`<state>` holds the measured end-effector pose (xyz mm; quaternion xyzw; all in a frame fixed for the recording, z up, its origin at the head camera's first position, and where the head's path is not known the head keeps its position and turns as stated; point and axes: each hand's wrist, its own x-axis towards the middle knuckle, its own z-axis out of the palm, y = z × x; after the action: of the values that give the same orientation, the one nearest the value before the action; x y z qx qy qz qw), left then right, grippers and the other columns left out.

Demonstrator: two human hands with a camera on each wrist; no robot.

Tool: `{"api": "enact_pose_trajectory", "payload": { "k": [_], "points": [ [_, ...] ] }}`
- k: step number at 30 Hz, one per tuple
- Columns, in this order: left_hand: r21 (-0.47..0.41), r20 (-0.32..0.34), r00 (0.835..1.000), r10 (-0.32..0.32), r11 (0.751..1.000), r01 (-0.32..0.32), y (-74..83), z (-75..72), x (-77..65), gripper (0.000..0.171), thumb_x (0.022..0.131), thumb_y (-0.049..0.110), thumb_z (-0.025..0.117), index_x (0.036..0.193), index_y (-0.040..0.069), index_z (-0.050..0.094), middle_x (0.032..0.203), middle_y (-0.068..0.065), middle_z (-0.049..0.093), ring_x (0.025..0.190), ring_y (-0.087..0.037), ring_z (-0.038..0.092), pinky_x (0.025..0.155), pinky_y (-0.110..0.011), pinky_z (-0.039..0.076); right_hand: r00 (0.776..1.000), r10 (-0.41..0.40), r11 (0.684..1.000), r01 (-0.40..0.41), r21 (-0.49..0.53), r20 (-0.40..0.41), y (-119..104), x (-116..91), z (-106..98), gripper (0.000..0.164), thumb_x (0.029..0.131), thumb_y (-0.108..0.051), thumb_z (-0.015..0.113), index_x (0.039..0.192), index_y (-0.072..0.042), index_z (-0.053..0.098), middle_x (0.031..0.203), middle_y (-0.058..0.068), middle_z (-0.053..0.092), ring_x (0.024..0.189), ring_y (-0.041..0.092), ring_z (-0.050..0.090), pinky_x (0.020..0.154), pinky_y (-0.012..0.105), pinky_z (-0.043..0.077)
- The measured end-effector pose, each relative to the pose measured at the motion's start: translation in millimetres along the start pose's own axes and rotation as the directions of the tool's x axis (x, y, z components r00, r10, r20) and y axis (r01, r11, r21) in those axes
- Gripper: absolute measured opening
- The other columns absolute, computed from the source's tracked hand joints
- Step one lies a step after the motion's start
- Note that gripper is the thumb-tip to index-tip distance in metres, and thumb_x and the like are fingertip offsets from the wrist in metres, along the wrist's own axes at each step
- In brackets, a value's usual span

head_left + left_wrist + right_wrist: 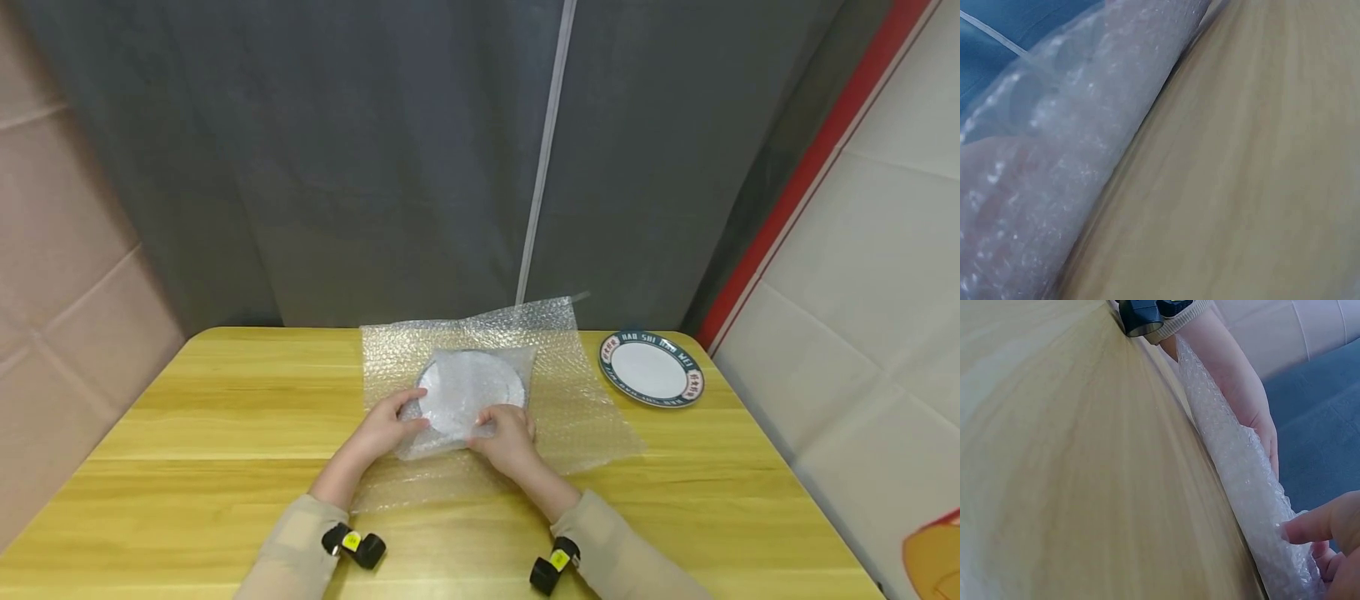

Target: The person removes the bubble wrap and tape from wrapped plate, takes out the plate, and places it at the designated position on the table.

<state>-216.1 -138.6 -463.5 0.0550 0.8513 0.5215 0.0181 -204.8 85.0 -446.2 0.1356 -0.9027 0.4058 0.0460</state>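
A plate [431,400] lies under a folded-over layer of bubble wrap [470,385] at the middle of the table, its pale round face showing through. The rest of the bubble wrap sheet [577,425] spreads out beneath and around it. My left hand [386,425] holds the left side of the wrapped plate, thumb and fingers spread along its edge. At the front right, my right hand [506,439] pinches the bubble wrap between thumb and curled fingers. In the right wrist view its thumb [1310,526] presses the wrap's raised edge, with the left hand [1264,439] behind.
A second plate [651,368], white with a dark green lettered rim, sits at the back right of the wooden table [210,417]. Behind the table hangs a dark grey curtain [375,167]. White panels [885,275] stand along the right side.
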Motion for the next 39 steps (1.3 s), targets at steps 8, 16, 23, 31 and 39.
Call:
{"api": "enact_pose_trajectory", "payload": {
  "k": [8,16,23,31,39],
  "points": [
    [-0.008,0.01,1.0,-0.001,1.0,0.001,0.9,0.1,-0.6,0.051,0.087,0.012,0.07,0.134,0.003,0.054,0.14,-0.025,0.044,0.132,-0.042,0.034,0.107,-0.052,0.029,1.0,0.001,1.0,0.0,0.017,-0.012,2,1,-1,0.031,0.062,-0.008,0.084,0.068,-0.01,0.053,0.085,0.002,0.061,0.092,0.027,0.052,0.092,0.056,0.029],
    [0.0,0.008,1.0,0.012,1.0,-0.012,0.0,-0.3,-1.1,0.051,0.087,0.011,0.07,0.134,0.002,0.053,0.139,-0.026,0.044,0.131,-0.042,0.036,0.107,-0.053,0.029,1.0,-0.007,0.999,0.007,0.049,-0.004,2,3,-3,0.025,0.062,-0.007,0.081,0.07,-0.012,0.058,0.089,0.0,0.067,0.09,0.025,0.057,0.093,0.061,0.029],
    [-0.004,0.024,1.0,0.004,1.0,-0.004,2.0,-2.9,-2.5,0.054,0.087,0.013,0.07,0.136,0.003,0.052,0.142,-0.025,0.042,0.133,-0.042,0.033,0.108,-0.053,0.027,1.0,-0.028,0.999,0.028,0.044,-0.009,4,8,-9,0.013,0.07,-0.005,0.07,0.081,-0.01,0.067,0.092,0.003,0.068,0.095,0.029,0.06,0.091,0.058,0.031],
    [-0.008,0.077,0.997,0.004,1.0,-0.004,1.8,-10.7,-3.7,0.062,0.084,0.019,0.073,0.139,0.006,0.049,0.146,-0.023,0.038,0.133,-0.043,0.032,0.108,-0.053,0.027,0.997,-0.071,0.99,0.069,0.123,0.013,8,15,-22,0.016,0.078,0.001,0.064,0.092,-0.005,0.068,0.097,0.009,0.062,0.097,0.03,0.057,0.089,0.048,0.042],
    [-0.006,0.116,0.992,0.05,0.999,-0.049,4.1,-18.8,-4.8,0.061,0.084,0.014,0.072,0.14,0.004,0.047,0.145,-0.023,0.039,0.132,-0.043,0.034,0.106,-0.053,0.03,0.99,-0.124,0.977,0.11,0.183,0.067,15,27,-36,0.025,0.084,0.003,0.061,0.107,0.001,0.067,0.114,0.019,0.058,0.112,0.038,0.052,0.098,0.053,0.04]
  ]
}}
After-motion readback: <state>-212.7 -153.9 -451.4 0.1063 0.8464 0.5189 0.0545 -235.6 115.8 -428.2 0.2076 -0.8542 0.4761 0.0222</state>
